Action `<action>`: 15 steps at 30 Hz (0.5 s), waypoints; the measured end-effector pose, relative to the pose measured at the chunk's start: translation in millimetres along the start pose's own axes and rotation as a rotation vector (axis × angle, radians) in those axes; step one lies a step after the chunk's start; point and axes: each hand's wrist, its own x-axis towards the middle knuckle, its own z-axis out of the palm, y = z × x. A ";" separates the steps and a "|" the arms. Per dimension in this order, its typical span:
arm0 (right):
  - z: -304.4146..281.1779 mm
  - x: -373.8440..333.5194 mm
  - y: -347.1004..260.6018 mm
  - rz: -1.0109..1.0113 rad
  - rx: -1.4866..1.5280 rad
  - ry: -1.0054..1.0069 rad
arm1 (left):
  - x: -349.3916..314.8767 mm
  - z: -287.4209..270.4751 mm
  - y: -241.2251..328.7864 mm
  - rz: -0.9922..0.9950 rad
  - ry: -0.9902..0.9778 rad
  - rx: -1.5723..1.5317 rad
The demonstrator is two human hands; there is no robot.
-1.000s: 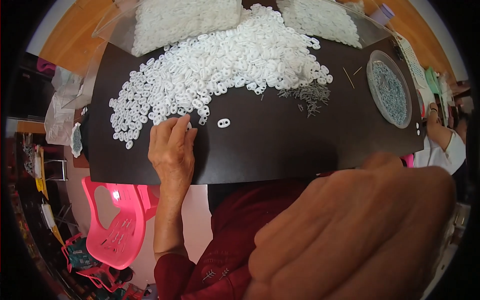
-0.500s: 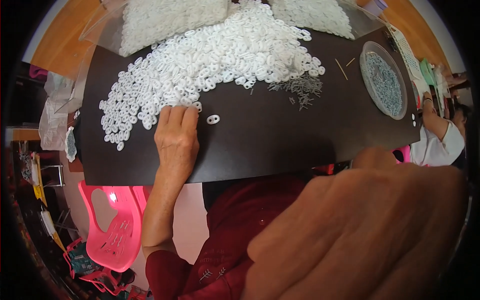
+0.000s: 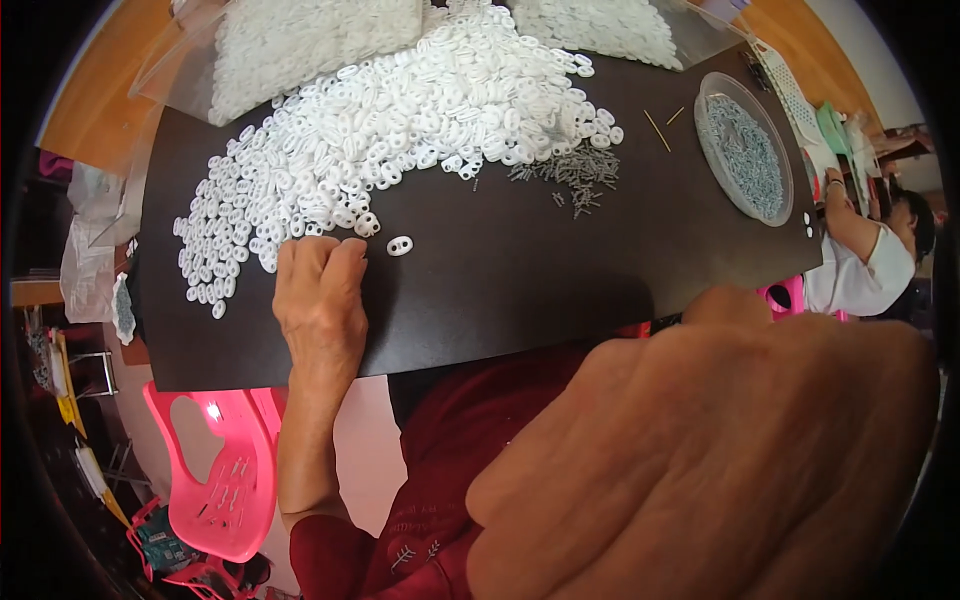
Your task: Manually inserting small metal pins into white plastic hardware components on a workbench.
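Observation:
At the near edge of a heap of small white oval plastic pieces [image 3: 370,130], each with two holes, lies my left hand [image 3: 322,300]. Its fingers are curled down and close together, and their tips and anything under them are hidden. A single white two-hole piece [image 3: 400,246] lies apart on the dark table, just right of that hand. My right hand [image 3: 720,450] is raised very close to the camera, filling the lower right. It shows its back with the fingers folded under, so whatever they hold is out of sight.
Small grey metal pins [image 3: 580,175] lie beside the heap's right end. Farther right are two thin golden sticks [image 3: 657,131] and a round clear tub [image 3: 790,190] of metal pins. Clear bags [image 3: 310,50] of white pieces stand behind. A pink chair [image 3: 225,490] and a seated person [image 3: 865,250] flank the table.
The whole view has shifted slightly. My left hand has drawn back a little toward me and left along the heap's edge. My right hand stays raised near the camera.

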 end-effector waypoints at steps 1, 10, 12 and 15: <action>1.8 -3.4 -4.5 -0.002 0.000 -0.004 | 0.7 -0.5 1.1 -0.033 0.017 -0.016; 57.4 77.1 70.3 0.166 -0.018 -0.005 | 6.5 2.4 27.5 -0.115 -0.070 -0.306; 65.6 54.9 99.3 0.397 -0.065 0.100 | 9.0 5.7 30.0 -0.117 -0.072 -0.319; 71.5 23.4 128.8 0.407 -0.229 0.088 | 12.8 9.2 31.2 -0.111 -0.061 -0.354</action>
